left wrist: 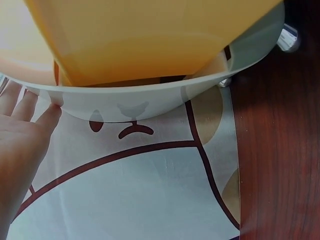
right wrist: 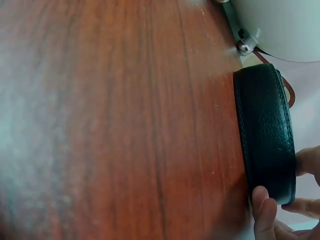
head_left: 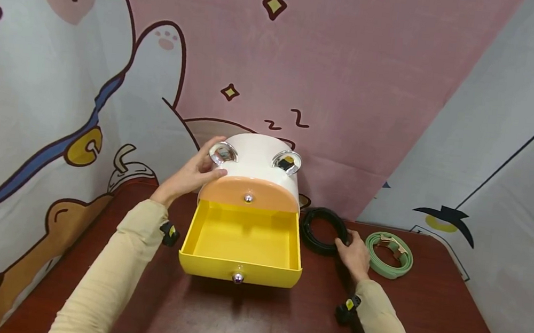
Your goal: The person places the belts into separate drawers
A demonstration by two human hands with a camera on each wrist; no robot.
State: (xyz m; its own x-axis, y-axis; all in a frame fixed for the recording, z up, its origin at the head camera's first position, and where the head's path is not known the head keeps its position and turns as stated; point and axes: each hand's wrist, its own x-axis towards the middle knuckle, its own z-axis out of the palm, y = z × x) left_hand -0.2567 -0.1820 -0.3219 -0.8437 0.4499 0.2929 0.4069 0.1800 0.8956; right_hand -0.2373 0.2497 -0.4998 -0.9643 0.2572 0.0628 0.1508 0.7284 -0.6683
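Note:
A white storage box [head_left: 258,157] with a round top and two shiny silver knobs stands at the back of the table. Its yellow drawer [head_left: 246,234] is pulled out and has nothing in it; the orange drawer [head_left: 233,190] above is closed. My left hand [head_left: 192,173] rests against the box's upper left side, thumb toward the front. In the left wrist view, fingertips [left wrist: 50,115] touch the white wall. To the right of the box, my right hand [head_left: 354,254] pinches the near right side of a coiled black leather belt [right wrist: 267,130], thumb on one edge and fingers across.
A coiled green belt [head_left: 389,272] with a gold buckle lies right of my right hand. The dark red wooden table [head_left: 251,326] meets a cartoon-printed cloth [head_left: 351,89] behind the box. Small silver feet [right wrist: 246,47] support the box.

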